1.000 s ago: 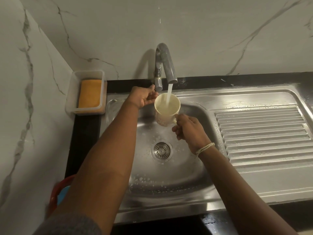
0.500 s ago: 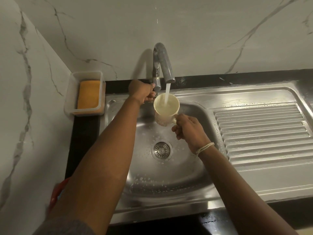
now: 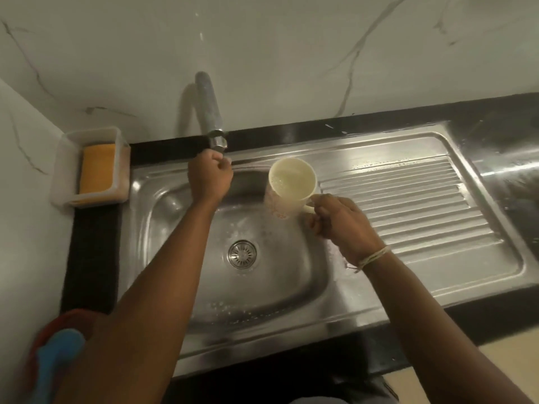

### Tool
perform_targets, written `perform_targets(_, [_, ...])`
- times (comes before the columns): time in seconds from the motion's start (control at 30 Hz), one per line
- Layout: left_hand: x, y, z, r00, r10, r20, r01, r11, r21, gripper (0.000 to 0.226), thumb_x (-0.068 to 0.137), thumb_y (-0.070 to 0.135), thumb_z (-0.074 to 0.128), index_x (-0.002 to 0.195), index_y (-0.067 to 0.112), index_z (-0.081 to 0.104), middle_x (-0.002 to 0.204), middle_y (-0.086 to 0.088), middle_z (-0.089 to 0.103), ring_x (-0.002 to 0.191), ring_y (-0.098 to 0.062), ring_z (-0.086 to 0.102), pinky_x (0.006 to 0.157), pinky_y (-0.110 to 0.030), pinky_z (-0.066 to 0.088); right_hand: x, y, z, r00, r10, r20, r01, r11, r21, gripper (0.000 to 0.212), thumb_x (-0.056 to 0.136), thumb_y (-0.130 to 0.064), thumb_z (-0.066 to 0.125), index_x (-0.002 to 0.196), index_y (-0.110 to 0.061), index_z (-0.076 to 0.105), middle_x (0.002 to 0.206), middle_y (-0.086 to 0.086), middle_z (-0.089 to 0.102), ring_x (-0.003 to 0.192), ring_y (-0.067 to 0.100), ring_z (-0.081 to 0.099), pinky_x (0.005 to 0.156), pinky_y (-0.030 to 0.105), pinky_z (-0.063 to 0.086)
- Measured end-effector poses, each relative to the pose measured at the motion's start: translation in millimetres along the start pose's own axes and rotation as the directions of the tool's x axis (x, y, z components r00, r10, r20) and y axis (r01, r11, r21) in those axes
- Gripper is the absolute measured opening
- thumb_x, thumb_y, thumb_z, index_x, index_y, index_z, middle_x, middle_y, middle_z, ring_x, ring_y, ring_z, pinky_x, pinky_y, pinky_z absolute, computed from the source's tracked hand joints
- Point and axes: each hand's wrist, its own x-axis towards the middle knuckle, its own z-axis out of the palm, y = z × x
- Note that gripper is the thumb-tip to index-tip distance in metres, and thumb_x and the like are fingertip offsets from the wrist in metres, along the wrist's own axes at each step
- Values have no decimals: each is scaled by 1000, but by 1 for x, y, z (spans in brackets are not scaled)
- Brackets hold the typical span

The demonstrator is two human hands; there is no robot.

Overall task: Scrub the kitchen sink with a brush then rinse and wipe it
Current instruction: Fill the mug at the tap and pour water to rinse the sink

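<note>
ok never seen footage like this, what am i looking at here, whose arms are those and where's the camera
There is no machine here. A person wears a camera on the head, looking forward and down, so both arms reach in from the bottom of the picture. Below them is a steel sink with a drain in the basin and a ribbed draining board to the right. The left hand grips something at the base of the tap. The right hand holds a cream mug by its handle, with water in it. A yellow sponge lies in a tray at the back left.
</note>
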Motion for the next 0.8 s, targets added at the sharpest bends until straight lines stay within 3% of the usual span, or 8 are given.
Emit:
perform_targets(0.07, [-32,14,21,1000,-8,17,9,998,-58,20,82,31,70,92,13,70,84,-2,73,78,-19,69,75,-32,55,-9,-1,-42,1000,-10,-28,11,1000,16,29,98,-17,52,75,-11,68,64,11,58,57,19,50,51,29,41])
perform_targets(0.23, [-119,80,95,949,144,281,-112,985,-128,11,80,25,73,83,17,67,72,5,66,68,-15,65,70,-31,56,-26,5,-184,993,-3,-116,0,1000,-29,27,96,-10,46,87,-11,72,66,11,59,58,20,49,48,25,37])
perform_targets(0.3, [-153,109,130,904,180,387,-142,982,-125,17,80,30,73,86,16,66,76,4,67,72,-18,65,72,-34,56,-33,9,-250,989,11,-145,-18,999,-45,25,93,-11,49,77,-15,69,62,7,58,57,20,47,46,24,35])
perform_targets(0.43, [-218,169,190,856,235,460,-217,972,-92,28,78,35,76,96,15,67,90,2,69,84,-16,66,78,-30,54,-42,14,-368,980,3,-199,-54,967,-250,17,93,-21,53,84,-15,66,74,12,59,57,18,50,53,30,37])
perform_targets(0.57, [-276,222,239,808,248,535,-292,957,-3,51,74,41,78,116,16,63,120,0,63,109,-17,59,89,-25,44,-60,-1,-453,994,37,-105,-88,841,-533,23,101,-23,49,95,-8,66,76,17,53,57,18,49,47,26,45])
perform_targets(0.63, [-297,238,257,773,267,575,-366,929,61,65,71,47,80,126,20,58,130,1,57,119,-18,53,96,-30,44,-61,-11,-483,997,43,-60,-72,760,-646,32,101,-29,50,86,-13,73,68,13,57,59,24,50,54,30,45])
perform_targets(0.7, [-313,248,267,739,252,625,-419,898,133,73,69,50,81,132,22,54,139,0,51,128,-20,46,102,-35,43,-56,-18,-500,998,66,-2,-43,622,-782,37,100,-36,52,74,-23,75,65,11,63,62,33,58,64,38,45])
perform_targets(0.8, [-330,253,277,733,258,629,-473,858,200,71,68,48,82,128,21,57,138,-1,50,130,-22,43,105,-38,40,-43,-22,-505,987,145,69,3,411,-912,32,100,-37,52,84,-17,72,68,9,66,68,29,64,64,32,46])
